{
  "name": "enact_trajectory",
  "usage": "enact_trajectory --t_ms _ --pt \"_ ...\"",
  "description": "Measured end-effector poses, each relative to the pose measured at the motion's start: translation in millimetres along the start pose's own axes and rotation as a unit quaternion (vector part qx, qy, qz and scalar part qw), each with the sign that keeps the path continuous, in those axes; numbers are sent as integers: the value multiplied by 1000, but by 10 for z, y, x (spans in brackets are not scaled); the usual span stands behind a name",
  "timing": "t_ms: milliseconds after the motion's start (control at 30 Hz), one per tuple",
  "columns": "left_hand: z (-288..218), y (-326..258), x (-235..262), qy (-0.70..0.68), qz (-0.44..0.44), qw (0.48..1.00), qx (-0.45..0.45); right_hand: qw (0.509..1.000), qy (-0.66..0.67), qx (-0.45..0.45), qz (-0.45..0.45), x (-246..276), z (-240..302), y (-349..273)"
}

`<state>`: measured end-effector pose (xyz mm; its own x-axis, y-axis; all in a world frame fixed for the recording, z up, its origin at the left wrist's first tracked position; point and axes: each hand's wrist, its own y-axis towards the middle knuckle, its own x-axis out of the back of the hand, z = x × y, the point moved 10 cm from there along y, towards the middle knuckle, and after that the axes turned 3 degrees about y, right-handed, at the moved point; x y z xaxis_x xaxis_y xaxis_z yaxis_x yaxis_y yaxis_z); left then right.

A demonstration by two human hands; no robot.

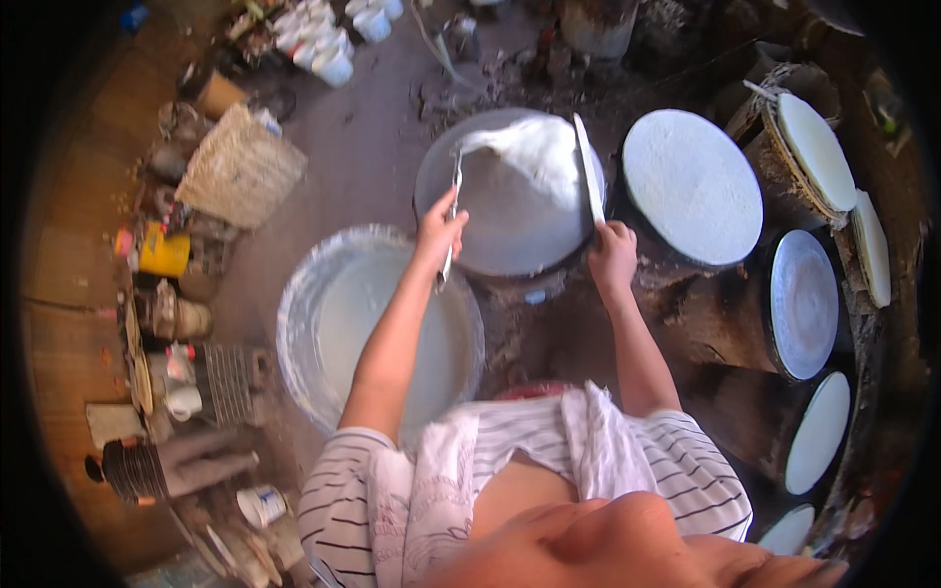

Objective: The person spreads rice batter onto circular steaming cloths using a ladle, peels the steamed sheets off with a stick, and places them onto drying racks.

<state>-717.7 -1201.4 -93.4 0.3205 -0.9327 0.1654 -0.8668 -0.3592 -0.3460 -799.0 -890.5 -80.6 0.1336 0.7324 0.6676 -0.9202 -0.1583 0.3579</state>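
The left hand [443, 233] is closed around a thin tool [457, 181], its tip at one end of a bunched white sheet [544, 152]. The right hand [614, 257] grips a long flat blade [589, 171] beside the sheet, which is over the far part of a round pan [510, 230].

Tan wall [74, 235] is curving up the left edge, and the fisheye is bending it pretty hard. Grey-brown floor [343, 147] is running beside it, looking darker and grubbier toward the top middle. Clutter's lining the wall side: a yellow container [165, 251], a grey slatted rack [227, 384], plus white tubs [331, 65] sitting up top. Another person [142, 468] is standing lower left. Soft light is catching the floor, while the far right is sitting in gloom.
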Motion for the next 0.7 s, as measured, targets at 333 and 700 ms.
enact_trajectory --t_ms 333,700 --pt "94 -679 -435 -717 173 672 69 999 -39 26 -1 -146 167 236" --pt "-422 -1043 -789 -760 140 631 -63 978 -12 83 188 -1228 931 733"
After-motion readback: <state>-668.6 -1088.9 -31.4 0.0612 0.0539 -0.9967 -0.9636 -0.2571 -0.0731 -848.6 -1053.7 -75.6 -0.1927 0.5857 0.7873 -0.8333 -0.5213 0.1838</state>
